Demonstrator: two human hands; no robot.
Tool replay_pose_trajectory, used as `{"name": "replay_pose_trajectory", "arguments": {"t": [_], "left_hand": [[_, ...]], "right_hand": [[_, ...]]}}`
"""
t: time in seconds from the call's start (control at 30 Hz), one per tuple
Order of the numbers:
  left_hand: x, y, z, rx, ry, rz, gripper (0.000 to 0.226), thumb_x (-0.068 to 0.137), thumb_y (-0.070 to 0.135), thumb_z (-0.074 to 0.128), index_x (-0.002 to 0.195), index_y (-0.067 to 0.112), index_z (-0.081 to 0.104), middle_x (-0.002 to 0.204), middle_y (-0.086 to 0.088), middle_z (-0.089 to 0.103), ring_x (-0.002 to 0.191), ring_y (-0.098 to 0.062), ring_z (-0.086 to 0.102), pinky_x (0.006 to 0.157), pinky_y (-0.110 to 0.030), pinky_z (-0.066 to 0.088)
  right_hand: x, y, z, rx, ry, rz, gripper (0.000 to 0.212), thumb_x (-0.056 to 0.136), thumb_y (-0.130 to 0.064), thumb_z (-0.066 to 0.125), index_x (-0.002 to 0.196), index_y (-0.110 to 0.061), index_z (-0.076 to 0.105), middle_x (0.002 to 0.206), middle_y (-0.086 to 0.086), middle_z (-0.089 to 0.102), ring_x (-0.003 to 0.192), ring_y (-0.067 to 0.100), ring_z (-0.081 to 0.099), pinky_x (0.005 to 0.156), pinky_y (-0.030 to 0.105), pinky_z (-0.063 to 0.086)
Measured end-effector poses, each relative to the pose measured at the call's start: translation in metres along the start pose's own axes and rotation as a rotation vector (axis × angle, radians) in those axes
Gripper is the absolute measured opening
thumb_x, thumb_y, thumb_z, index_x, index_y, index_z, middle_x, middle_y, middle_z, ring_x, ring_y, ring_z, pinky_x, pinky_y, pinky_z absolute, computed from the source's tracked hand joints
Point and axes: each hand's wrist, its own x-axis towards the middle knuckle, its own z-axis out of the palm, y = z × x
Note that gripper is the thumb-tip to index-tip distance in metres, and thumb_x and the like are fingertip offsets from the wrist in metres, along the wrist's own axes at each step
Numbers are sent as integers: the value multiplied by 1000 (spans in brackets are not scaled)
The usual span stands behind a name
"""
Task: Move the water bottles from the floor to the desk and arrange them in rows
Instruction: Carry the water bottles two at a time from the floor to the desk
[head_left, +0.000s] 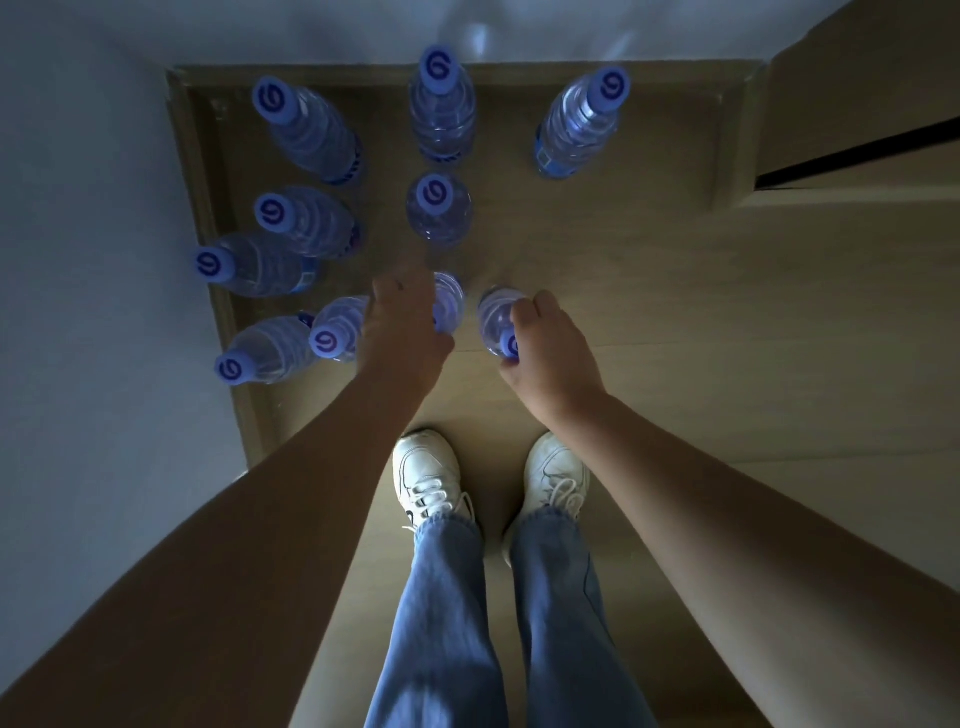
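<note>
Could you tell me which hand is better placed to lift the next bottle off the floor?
Right. The right hand already has a grip around a bottle near its cap; the left hand only reaches over another.

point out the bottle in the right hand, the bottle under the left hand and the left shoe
bottle in the right hand (493, 319), head view, on its clear shoulder
bottle under the left hand (449, 306), head view, on its visible side
left shoe (423, 470), head view, on its white toe

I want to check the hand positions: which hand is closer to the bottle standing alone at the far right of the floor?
The right hand. It grips a bottle below and left of that far-right bottle; the left hand is farther left, on another bottle.
</note>
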Motion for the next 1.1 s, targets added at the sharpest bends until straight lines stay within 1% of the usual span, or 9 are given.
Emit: {"name": "replay_pose_trajectory", "arguments": {"t": [0.13, 0.23, 0.3, 0.4, 0.5, 0.67, 0.83, 0.97, 1.1], "left_hand": [[-23, 1, -15, 25, -32, 28, 56, 78, 22, 70, 125, 11, 40, 130, -11, 41, 113, -27, 46, 79, -28, 36], [-49, 6, -38, -41, -56, -2, 52, 76, 22, 71, 119, 10, 44, 128, -11, 41, 113, -26, 44, 76, -29, 36], [-72, 11, -59, -133, -29, -45, 46, 71, 20, 73, 108, 11, 47, 120, -13, 46, 105, -29, 49, 79, -34, 42], [-114, 17, -94, -190, 13, -83, 37, 68, 23, 72, 89, 19, 42, 104, -11, 53, 90, -30, 56, 75, -37, 48], [-159, 26, -126, -239, 77, -150, 33, 67, 24, 69, 83, 23, 41, 94, -6, 55, 82, -27, 56, 68, -30, 41], [-240, 39, -181, -315, 151, -232, 33, 63, 22, 74, 86, 19, 50, 86, 3, 47, 74, -18, 47, 64, -26, 35], [-315, 36, -227, -406, 225, -343, 31, 63, 22, 75, 86, 18, 55, 81, 4, 47, 73, -20, 50, 60, -25, 38], [-374, 24, -252, -414, 285, -403, 32, 63, 25, 73, 81, 23, 47, 79, 5, 44, 70, -20, 46, 50, -23, 28], [-438, 7, -271, -450, 408, -448, 32, 61, 27, 73, 76, 26, 44, 82, 2, 48, 69, -24, 48, 54, -26, 33]], "right_hand": [[-27, -5, -21, -9, 3, 13, 40, 82, -10, 61, 119, -2, 48, 122, 14, 46, 101, 31, 53, 78, 33, 42], [-54, -11, -43, -47, 4, 27, 37, 84, -13, 59, 118, -2, 49, 119, 13, 47, 98, 30, 55, 77, 32, 42], [-75, -18, -60, -71, 21, 22, 36, 84, -15, 58, 116, -2, 51, 117, 13, 49, 96, 30, 56, 75, 32, 41], [-110, -31, -89, -110, 47, -11, 35, 83, -17, 58, 114, -1, 52, 114, 13, 50, 93, 31, 57, 72, 32, 40], [-148, -51, -118, -124, 55, -71, 37, 83, -17, 59, 116, -3, 52, 116, 13, 50, 95, 30, 56, 74, 31, 39], [-215, -95, -161, -132, 73, -162, 35, 83, -19, 58, 114, -4, 52, 114, 11, 50, 94, 28, 57, 69, 25, 33], [-278, -137, -190, -120, 120, -280, 33, 81, -20, 60, 109, -4, 54, 112, 10, 52, 94, 27, 56, 68, 21, 30], [-317, -175, -208, -133, 137, -399, 36, 80, -24, 62, 110, -5, 55, 113, 10, 54, 98, 29, 57, 76, 31, 41], [-357, -211, -216, -197, 132, -560, 41, 78, -25, 64, 113, -8, 54, 118, 10, 53, 101, 32, 56, 74, 33, 41]]}}
